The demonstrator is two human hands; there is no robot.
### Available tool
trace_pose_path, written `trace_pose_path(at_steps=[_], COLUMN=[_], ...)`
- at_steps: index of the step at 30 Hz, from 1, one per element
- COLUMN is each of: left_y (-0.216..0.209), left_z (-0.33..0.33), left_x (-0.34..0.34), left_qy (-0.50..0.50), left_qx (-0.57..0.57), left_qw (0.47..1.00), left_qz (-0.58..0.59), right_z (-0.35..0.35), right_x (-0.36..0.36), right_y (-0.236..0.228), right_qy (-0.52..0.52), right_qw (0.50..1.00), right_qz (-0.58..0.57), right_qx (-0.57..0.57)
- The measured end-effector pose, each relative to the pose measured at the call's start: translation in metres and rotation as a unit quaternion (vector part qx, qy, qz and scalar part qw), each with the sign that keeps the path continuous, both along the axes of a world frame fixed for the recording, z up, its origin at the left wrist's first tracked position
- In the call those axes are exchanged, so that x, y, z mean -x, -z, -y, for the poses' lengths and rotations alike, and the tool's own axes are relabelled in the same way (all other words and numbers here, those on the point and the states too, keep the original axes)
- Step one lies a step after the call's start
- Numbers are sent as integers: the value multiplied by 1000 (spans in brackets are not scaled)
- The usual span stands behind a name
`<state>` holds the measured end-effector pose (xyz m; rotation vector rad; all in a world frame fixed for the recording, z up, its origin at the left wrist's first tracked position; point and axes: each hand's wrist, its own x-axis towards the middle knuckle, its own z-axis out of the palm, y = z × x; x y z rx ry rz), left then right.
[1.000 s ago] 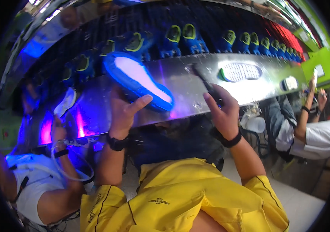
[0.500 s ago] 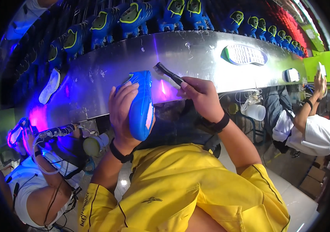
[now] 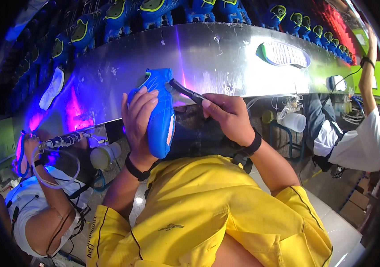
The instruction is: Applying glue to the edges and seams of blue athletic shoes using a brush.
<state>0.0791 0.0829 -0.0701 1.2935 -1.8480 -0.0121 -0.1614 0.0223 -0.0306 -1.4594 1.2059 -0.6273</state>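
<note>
A blue shoe upper [image 3: 162,116] is tilted in front of me, its pale underside patch facing right. My left hand [image 3: 140,120] is closed round its left side, fingers across the top. My right hand [image 3: 229,116] grips the handle of a small black brush [image 3: 187,92]. The bristle end of the brush meets the shoe's right edge near its upper end; whether it presses on it I cannot tell.
A metal bench [image 3: 127,84] runs across in front of me, with a white sole [image 3: 283,54] at right and another white sole [image 3: 52,89] at left. Blue shoe uppers [image 3: 154,11] hang behind it. Co-workers in white shirts sit left [image 3: 43,213] and right [image 3: 363,138].
The brush has come left and slightly down onto the shoe's edge. My left hand still holds the shoe. The co-worker at right has raised an arm.
</note>
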Motion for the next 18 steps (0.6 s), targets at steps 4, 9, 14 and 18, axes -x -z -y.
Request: trace_pose_path(at_steps=[4,9,14,18], left_y=[-3,-9,-27,-38], left_z=[-3,2,8,15], left_x=[4,13,25,36], left_qy=[-6,-15,-39,-50], left_qx=[-12,-9,-27,-41], left_qw=[1000,1000,999,998], left_qz=[6,14,12,0], right_z=[-13,-22,-34,-36], right_x=[14,26,27,30], right_y=[-19,-40,-42,-42], right_qy=[-16,-11,6,-4], right_qw=[993,994,995,990], right_qz=[71,67,93,112], right_qx=[-90,-86,22,80])
